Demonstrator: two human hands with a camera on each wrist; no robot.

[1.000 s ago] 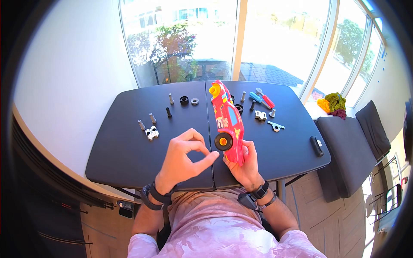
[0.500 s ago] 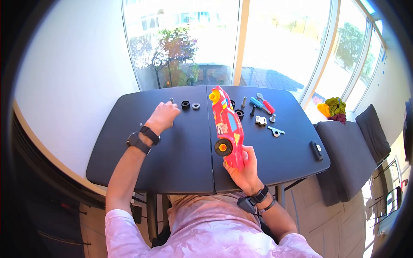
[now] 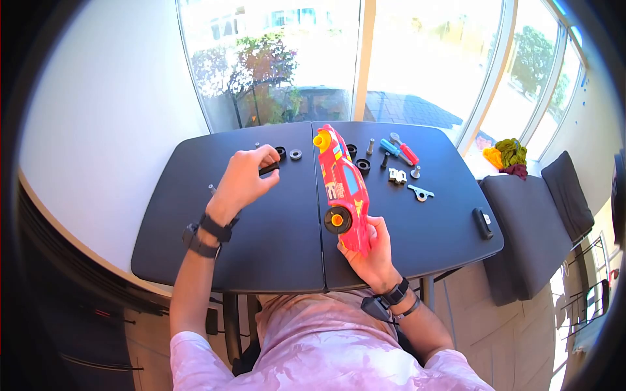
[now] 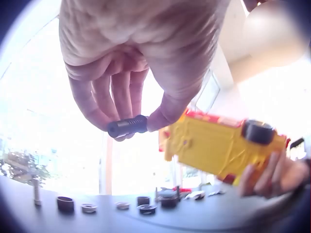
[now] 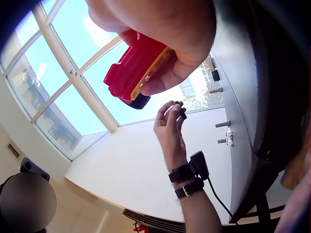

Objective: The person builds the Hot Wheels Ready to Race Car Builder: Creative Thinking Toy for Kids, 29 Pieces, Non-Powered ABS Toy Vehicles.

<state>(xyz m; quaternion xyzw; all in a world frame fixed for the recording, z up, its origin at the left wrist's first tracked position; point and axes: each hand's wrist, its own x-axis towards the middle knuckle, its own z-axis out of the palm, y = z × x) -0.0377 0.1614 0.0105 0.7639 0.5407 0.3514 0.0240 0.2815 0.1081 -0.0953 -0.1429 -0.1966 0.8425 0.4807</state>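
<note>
The left hand (image 3: pixel 242 181) pinches a small black cylindrical bolt (image 3: pixel 268 169) above the left half of the table. In the left wrist view the bolt (image 4: pixel 127 126) lies sideways between thumb and fingertips. My right hand (image 3: pixel 372 259) grips the rear or front end of a red toy car (image 3: pixel 344 182), which it cannot be told, and holds it raised over the table's middle seam. One black wheel (image 3: pixel 338 220) shows on the car's near end, and a yellow hub (image 3: pixel 321 140) without a tyre at its far end. The yellow underside (image 4: pixel 209 145) faces the left wrist camera.
On the black table (image 3: pixel 280 254), a black wheel (image 3: pixel 280 153) and grey ring (image 3: pixel 295 154) stand behind the left hand. To the right are two screwdrivers (image 3: pixel 407 153), a silver part (image 3: pixel 397 176), a grey wrench-like piece (image 3: pixel 420 193), bolts and a black object (image 3: pixel 482 223).
The left hand moved from beside the car to the table's left side, then drew back slightly and now holds the black bolt. The right hand still grips the car, nearly unmoved.
</note>
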